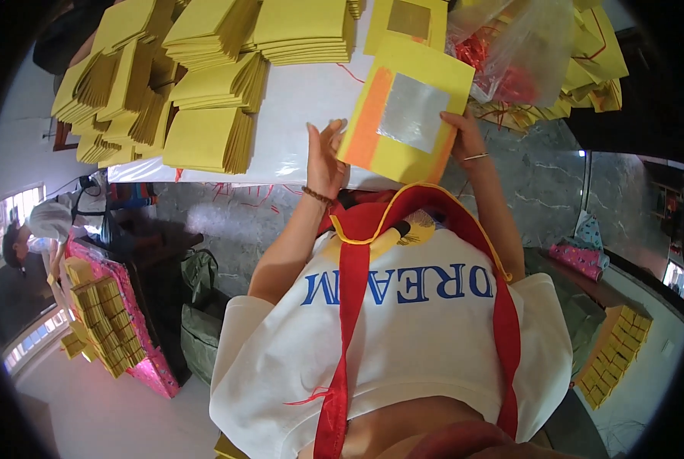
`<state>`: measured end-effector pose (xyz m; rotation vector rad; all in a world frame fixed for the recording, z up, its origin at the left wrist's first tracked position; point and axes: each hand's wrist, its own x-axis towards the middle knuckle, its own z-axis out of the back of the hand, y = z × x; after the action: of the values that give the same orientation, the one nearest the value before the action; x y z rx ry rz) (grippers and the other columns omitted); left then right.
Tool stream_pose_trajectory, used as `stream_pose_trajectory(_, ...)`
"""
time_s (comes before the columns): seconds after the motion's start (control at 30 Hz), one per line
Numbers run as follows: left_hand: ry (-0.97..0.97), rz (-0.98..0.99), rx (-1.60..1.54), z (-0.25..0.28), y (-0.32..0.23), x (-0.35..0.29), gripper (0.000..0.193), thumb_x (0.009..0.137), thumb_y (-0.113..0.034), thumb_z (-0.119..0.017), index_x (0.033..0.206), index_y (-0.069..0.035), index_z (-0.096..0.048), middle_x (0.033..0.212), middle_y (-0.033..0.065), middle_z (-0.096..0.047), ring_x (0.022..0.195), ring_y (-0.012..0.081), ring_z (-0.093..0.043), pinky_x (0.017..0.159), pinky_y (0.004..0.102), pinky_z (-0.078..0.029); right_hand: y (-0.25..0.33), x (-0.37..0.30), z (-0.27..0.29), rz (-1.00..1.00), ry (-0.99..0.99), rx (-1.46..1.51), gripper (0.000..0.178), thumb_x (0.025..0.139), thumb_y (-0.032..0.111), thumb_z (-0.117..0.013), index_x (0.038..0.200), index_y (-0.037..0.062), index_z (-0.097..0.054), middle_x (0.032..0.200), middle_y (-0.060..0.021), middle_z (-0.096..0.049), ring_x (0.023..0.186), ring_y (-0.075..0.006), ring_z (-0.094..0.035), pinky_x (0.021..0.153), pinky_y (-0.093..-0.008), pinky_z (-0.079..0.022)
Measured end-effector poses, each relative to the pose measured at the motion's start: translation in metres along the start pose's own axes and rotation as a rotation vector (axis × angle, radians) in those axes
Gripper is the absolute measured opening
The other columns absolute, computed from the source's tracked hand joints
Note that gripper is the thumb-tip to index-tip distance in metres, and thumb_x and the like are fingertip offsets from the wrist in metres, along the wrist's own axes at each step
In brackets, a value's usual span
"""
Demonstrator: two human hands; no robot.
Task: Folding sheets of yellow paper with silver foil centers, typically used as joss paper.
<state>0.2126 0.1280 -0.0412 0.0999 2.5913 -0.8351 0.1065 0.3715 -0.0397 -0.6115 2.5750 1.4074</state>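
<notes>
One yellow packet [407, 112] in hand, held over the white counter [292, 107]; using it as landmark. Right hand [468, 138]: grip pinching the packet's right edge, thumb on the face. Left hand [326, 157]: grip spread, fingers beside the packet's left edge; can't tell if touching.

Progress, my read: this piece is mid-handling. Orange strip [371, 118] and silver panel [416, 113] are on its face, so that part looks done. Setting it down is left. Can't tell whether the stacks are finished or waiting; they show plain yellow tops.

Counts:
- Packet in hand: 1.
- Brown-panelled packet [407, 21], just beyond it, partly covered: 1.
- Yellow stacks [208, 141] left of it: 4 clear, at least 4 more farther left; overlap blocks an exact number.
- Clear plastic bag [522, 65], beyond and right of it: 1. Red stuff inside, uncountable.
- Yellow pieces [598, 46] right of that bag: several, tangled.
- Co-worker [51, 222], well left of it: 1, beside yellow bundles [106, 321], too small to count.
</notes>
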Motion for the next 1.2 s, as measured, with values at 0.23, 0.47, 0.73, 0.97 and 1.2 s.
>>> stream_pose_trajectory(0.23, 0.15, 0.115, 0.664, 0.005, -0.015, 0.015, 0.071, 0.085, -0.041, -0.051, 0.133, -0.001, -0.018, 0.091, 0.0096, -0.055, 0.073, 0.015, -0.053, 0.071, 0.0274, -0.045, -0.007, 0.014, -0.003, -0.252, 0.062, -0.187, 0.057, 0.07, 0.007, -0.063, 0.121, 0.0031, -0.039, 0.106, -0.0087, -0.053, 0.092, -0.0189, -0.056, 0.079, -0.0326, -0.048)
stream_pose_trajectory(0.47, 0.188, -0.018, 1.253, 0.009, -0.024, 0.02, 0.079, 0.083, -0.031, -0.057, 0.136, -0.004, -0.006, 0.107, 0.0244, -0.054, 0.097, 0.0314, -0.055, 0.082, 0.0356, -0.044, -0.045, 0.014, -0.021, 0.055, -0.18, -0.299, 0.062, 0.07, 0.003, -0.063, 0.126, 0.0031, -0.035, 0.111, -0.0104, -0.05, 0.096, -0.0207, -0.053, 0.081, -0.0309, -0.046)
stream_pose_trajectory(0.73, 0.312, -0.125, 1.434, -0.002, -0.029, 0.03, 0.078, 0.085, -0.031, -0.051, 0.136, -0.003, 0.001, 0.116, 0.0289, -0.049, 0.1, 0.0411, -0.053, 0.084, 0.0399, -0.043, -0.041, 0.014, -0.024, 0.105, -0.203, -0.306, 0.067, 0.069, 0.001, -0.063, 0.13, 0.0038, -0.036, 0.112, -0.0105, -0.052, 0.092, -0.0176, -0.054, 0.079, -0.0271, -0.045)
stream_pose_trajectory(0.97, 0.363, -0.041, 1.479, -0.003, -0.031, 0.041, 0.084, 0.083, -0.035, -0.052, 0.135, -0.001, 0.005, 0.115, 0.0312, -0.047, 0.097, 0.0428, -0.053, 0.082, 0.0409, -0.044, -0.043, 0.015, -0.017, 0.158, -0.25, -0.322, 0.068, 0.069, 0.001, -0.063, 0.131, 0.0023, -0.035, 0.11, -0.0094, -0.054, 0.093, -0.0155, -0.054, 0.078, -0.0257, -0.045)
stream_pose_trajectory(1.2, 0.328, 0.08, 1.669, -0.021, -0.038, 0.048, 0.085, 0.084, -0.047, -0.046, 0.135, 0.003, 0.0, 0.084, 0.0305, -0.058, 0.076, 0.043, -0.058, 0.066, 0.0431, -0.047, -0.033, 0.017, -0.013, 0.135, -0.203, -0.306, 0.064, 0.072, -0.001, -0.061, 0.131, 0.0037, -0.036, 0.112, -0.0083, -0.054, 0.094, -0.0147, -0.055, 0.079, -0.0254, -0.045)
